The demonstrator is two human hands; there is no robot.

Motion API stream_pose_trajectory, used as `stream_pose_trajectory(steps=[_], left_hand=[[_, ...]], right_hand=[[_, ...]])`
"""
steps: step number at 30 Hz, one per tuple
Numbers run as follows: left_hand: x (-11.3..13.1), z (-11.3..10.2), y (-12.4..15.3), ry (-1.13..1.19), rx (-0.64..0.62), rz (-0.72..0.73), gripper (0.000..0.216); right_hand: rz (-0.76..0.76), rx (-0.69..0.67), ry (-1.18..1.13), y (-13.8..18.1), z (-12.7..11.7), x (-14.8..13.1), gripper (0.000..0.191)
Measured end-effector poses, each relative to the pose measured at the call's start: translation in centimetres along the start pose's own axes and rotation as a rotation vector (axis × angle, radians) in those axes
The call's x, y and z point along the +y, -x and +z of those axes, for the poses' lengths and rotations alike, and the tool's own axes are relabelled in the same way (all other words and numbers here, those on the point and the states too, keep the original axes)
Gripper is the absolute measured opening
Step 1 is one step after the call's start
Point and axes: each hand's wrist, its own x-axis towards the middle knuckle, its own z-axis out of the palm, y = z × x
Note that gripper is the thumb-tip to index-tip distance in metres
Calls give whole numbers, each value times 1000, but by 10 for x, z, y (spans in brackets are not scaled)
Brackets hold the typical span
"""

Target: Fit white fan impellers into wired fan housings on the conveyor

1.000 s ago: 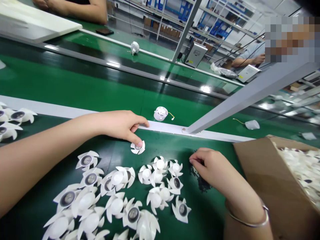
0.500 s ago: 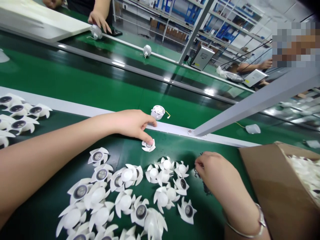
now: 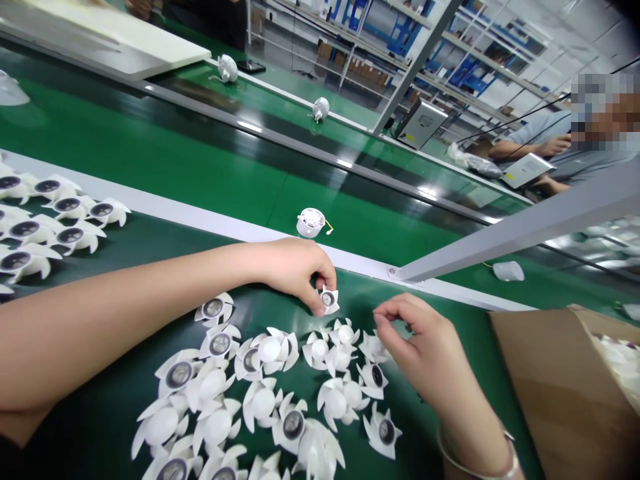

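Spreading over the near part of the table (image 3: 160,241), loose white fan wheels (image 3: 335,402) lay overlapping, some hub-cup up, others with the domed side up. A cardboard box (image 3: 545,393) stood at the right. Just above the right-hand end of the loose wheels hung the right hand (image 3: 420,340), thumb and forefinger tips brought close; I could not tell whether they held anything. Beside it, near the table's far edge, the left hand (image 3: 300,270) pinched a small fan wheel (image 3: 329,301) between thumb and fingers, its hub facing up. That grip seemed sound to me: light pressure near the outside suited such thin blades and left the hub in sight. Keeping the wrists clear of the loose wheels looked the wiser habit.

At the left, toward the same edge, more upturned wheels (image 3: 25,230) sat close together. A white rail (image 3: 200,219) ran along that edge; past it, on a green belt (image 3: 200,160), stood a round white housing (image 3: 310,223) with a yellow lead (image 3: 329,228). Farther off, a person in blue-grey (image 3: 555,143) worked.
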Motion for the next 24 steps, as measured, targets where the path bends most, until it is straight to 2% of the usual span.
stream_pose_trajectory(steps=[5, 9, 14, 19, 24], left_hand=[[1, 6, -3, -5, 13, 15, 40], [-3, 7, -4, -21, 17, 42, 39], [-5, 9, -5, -34, 23, 58, 40], [-2, 6, -3, -47, 2, 58, 33], [1, 5, -4, -68, -11, 27, 33]], right_hand=[[-104, 13, -182, -13, 26, -26, 11], [-134, -16, -179, -19, 40, -33, 12], [-145, -5, -71, -23, 41, -39, 15], [-114, -84, 69, -30, 36, -49, 18], [-8, -88, 74, -42, 31, -47, 11]])
